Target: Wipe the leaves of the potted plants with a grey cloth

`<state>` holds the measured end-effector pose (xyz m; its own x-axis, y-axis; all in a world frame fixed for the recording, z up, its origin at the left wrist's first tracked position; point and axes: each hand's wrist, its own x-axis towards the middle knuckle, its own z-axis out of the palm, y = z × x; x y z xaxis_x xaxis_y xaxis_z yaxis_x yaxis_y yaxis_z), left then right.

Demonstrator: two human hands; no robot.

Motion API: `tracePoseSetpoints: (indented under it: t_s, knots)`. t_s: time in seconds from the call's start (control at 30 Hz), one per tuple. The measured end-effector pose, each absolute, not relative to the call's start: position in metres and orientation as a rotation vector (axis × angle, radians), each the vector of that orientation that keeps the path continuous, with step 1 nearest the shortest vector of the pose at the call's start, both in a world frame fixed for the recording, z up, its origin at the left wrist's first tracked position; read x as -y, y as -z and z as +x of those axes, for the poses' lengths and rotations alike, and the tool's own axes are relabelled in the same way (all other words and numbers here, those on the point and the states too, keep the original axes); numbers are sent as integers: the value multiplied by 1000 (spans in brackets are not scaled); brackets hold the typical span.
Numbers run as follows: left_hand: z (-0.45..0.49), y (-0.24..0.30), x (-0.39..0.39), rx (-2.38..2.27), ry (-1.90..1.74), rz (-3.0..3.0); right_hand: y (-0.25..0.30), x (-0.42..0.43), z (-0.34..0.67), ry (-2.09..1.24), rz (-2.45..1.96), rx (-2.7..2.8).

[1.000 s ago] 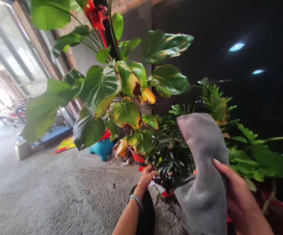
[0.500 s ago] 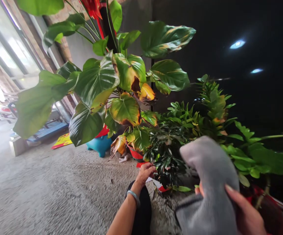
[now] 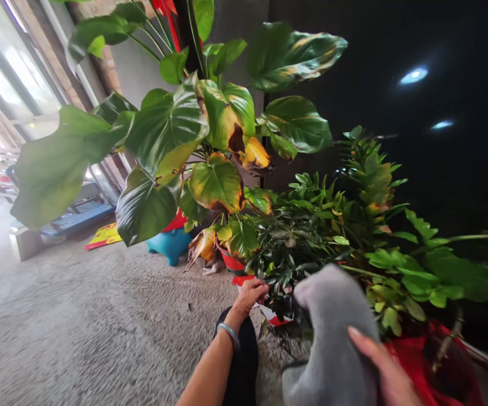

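Low beside the dark-leaved bushy plant, my left hand has its fingers curled at the leaf edge. Whatever is pinched in them is too small to make out. A bracelet circles that wrist. My right hand grips a grey cloth, thumb on top and the other fingers hidden behind it. The cloth stands up in a folded, slightly blurred shape, just in front of the lower leaves. Red-and-white paper or wrapping lies under the plant between my hands.
A tall plant with broad, partly browned leaves spreads overhead. Behind it are a teal animal-shaped stool and a red pot. At right, a leafy plant leans over a red container. Rough concrete floor extends left.
My right hand has moved left and slightly down with the grey cloth, uncovering more of the red container. My left hand stays nearly in place at the plant. The view has shifted slightly.
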<state>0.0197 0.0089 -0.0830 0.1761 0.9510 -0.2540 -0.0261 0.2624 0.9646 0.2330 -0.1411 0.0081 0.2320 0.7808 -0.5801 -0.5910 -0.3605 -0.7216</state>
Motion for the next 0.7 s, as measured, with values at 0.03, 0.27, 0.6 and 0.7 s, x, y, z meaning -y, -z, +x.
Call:
tracePoseSetpoints:
  t_s: [0.03, 0.27, 0.6, 0.7]
  knots:
    - [21, 82, -9, -1167, -921, 1053, -27, 132, 234, -1351, -1262, 115]
    - [21, 80, -7, -1189, -977, 1001, -43, 89, 208, -1439, -1104, -76]
    - [18, 75, -8, -1246, -1315, 681, -44, 125, 231, -1424, -1197, 44]
    - [20, 69, -7, -1256, -1368, 623, -78, 101, 226, -1187, -1082, -44]
